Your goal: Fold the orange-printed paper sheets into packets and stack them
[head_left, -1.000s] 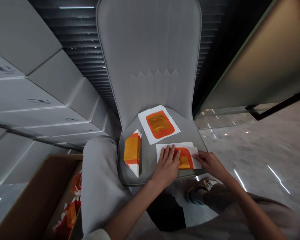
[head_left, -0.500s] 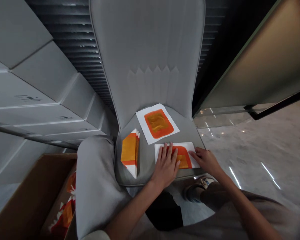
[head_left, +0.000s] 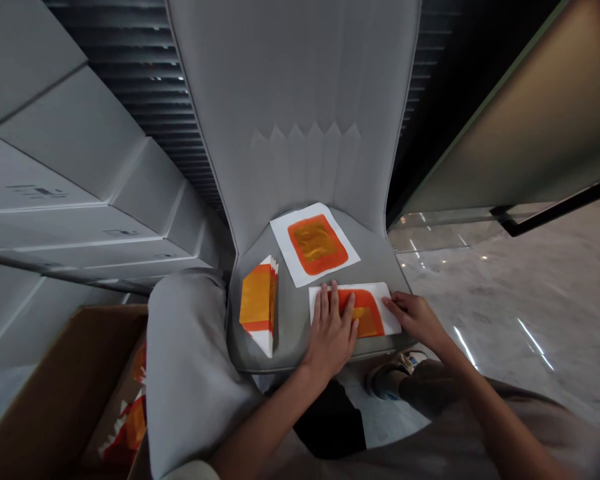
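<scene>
A folded paper sheet (head_left: pixel 372 301), white with an orange and gold print, lies near the front right of the grey chair seat (head_left: pixel 293 327). My left hand (head_left: pixel 331 333) rests flat on its left half, fingers stretched out. At the sheet's right edge, my right hand (head_left: pixel 417 319) pinches the paper between thumb and fingers. Behind them lies an unfolded square sheet (head_left: pixel 316 245) with a gold square inside an orange one. To the left sits a stack of folded papers (head_left: pixel 258 301), its layered edges facing right.
White boxes (head_left: pixel 65 153) are stacked on the left. Beside my knee stands an open cardboard box (head_left: pixel 55 387) holding more orange and white folded papers (head_left: pixel 133 423). A panel with a dark handle (head_left: pixel 555 207) is on the right, above a shiny floor (head_left: pixel 520 293).
My head view has shifted slightly. Both hands keep nearly the same places on the folded sheet, and the papers around them stay put.
</scene>
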Available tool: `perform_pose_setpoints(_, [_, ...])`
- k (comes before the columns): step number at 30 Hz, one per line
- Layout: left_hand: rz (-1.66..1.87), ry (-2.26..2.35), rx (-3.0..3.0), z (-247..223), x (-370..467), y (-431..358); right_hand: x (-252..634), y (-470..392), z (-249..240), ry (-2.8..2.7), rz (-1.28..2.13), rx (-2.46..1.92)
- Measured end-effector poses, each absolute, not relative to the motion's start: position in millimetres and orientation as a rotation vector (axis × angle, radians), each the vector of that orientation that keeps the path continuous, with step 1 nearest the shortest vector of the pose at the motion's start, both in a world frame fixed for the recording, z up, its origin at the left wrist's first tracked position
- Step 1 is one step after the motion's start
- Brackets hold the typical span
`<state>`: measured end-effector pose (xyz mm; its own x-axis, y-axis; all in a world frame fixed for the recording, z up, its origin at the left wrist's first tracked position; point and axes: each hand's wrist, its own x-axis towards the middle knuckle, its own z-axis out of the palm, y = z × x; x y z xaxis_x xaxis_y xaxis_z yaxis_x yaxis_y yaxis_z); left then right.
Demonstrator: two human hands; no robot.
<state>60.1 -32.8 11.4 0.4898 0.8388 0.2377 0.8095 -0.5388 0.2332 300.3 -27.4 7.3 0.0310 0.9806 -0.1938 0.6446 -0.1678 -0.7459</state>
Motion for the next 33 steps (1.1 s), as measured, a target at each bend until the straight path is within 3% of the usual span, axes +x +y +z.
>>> perform_pose_setpoints(15, [0.35, 1.216, 2.765, 19, 60, -22, 302, -20, 3, -1.631, 0.936, -1.903])
perform_pose_setpoints(33, [0.405, 1.281, 2.711, 14, 62, -23, 298, -21, 5, -1.511, 0.982, -1.901])
